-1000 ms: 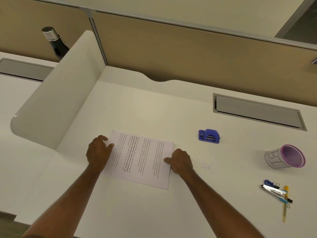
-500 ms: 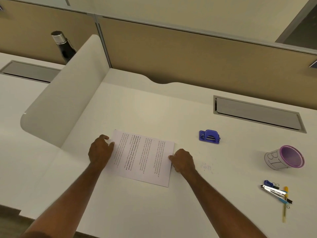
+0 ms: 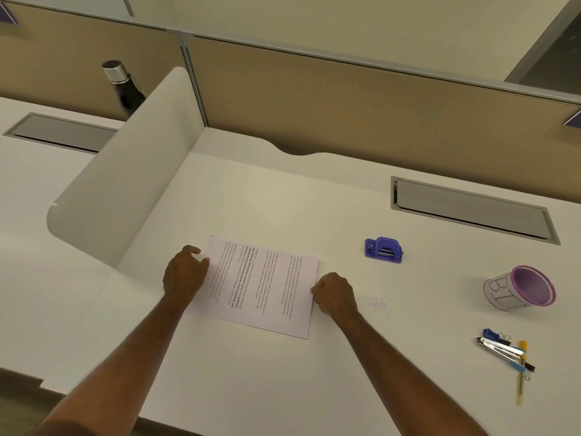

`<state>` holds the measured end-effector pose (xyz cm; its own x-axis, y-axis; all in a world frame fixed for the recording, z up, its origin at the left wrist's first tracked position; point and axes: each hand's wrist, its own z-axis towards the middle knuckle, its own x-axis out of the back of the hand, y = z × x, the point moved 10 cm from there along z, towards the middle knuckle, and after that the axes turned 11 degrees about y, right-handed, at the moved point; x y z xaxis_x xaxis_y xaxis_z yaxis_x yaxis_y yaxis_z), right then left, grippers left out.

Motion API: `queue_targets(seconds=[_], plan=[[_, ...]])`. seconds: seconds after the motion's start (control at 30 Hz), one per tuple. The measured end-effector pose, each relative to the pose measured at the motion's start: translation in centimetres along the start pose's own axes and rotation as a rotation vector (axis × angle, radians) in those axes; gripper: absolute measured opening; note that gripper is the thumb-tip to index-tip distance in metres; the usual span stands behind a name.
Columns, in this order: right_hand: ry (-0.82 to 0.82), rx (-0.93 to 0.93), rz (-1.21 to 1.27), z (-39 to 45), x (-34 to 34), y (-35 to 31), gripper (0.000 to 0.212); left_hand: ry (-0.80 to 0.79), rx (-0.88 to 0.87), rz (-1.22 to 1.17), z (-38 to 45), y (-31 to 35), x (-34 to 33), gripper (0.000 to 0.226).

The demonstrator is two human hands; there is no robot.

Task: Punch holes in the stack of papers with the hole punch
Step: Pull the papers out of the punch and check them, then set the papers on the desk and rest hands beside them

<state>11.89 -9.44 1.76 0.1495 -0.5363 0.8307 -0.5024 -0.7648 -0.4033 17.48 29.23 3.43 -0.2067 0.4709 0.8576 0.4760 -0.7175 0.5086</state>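
Note:
A stack of printed white papers (image 3: 262,286) lies flat on the white desk (image 3: 283,382), turned sideways to me. My left hand (image 3: 184,273) rests on the stack's left edge, thumb on top of the sheets. My right hand (image 3: 336,292) is curled at the right edge, fingertips pinching the paper's border. A small blue-purple hole punch (image 3: 383,249) stands on the desk to the right of the papers and farther back, apart from both hands.
A white curved divider (image 3: 125,190) rises left of the papers, a dark bottle (image 3: 124,89) behind it. A purple-rimmed cup (image 3: 520,289) lies tipped at right. Pens, clips and a stapler (image 3: 506,350) sit near the right front. A grey cable hatch (image 3: 471,209) lies behind the punch.
Both hands stay on the paper's edges; the right hand has shifted slightly outward to the right border. The camera view has drifted a little.

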Motion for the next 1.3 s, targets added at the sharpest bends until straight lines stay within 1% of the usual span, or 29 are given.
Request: queue_targets(seconds=[0.4, 0.53, 0.63, 0.8, 1.03, 1.13, 1.3], plan=[[0.015, -0.036, 0.110, -0.1, 0.2, 0.7, 0.023, -0.032, -0.018, -0.004, -0.3, 0.4, 0.1, 0.033], [0.011, -0.055, 0.164, -0.2, 0.4, 1.1, 0.023, -0.047, -0.007, 0.018, -0.4, 0.8, 0.0, 0.038], [0.033, -0.046, 0.146, -0.3, 1.1, 1.4, 0.024, -0.030, -0.047, 0.010, -0.6, 1.9, 0.3, 0.036], [0.108, -0.034, 0.122, -0.6, 3.3, 2.5, 0.020, 0.028, -0.244, -0.050, -2.4, 5.9, 0.5, 0.033], [0.258, -0.067, 0.172, -0.7, 7.6, 6.3, 0.026, 0.043, -0.666, -0.158, -8.8, 14.5, -2.4, 0.035], [0.305, -0.098, 0.233, -0.9, 9.5, 8.7, 0.026, -0.002, -0.775, -0.181, -12.2, 17.9, -5.1, 0.039], [0.422, -0.144, 0.280, -2.0, 12.5, 13.8, 0.028, -0.133, -0.917, -0.189, -19.4, 23.0, -10.3, 0.045]])
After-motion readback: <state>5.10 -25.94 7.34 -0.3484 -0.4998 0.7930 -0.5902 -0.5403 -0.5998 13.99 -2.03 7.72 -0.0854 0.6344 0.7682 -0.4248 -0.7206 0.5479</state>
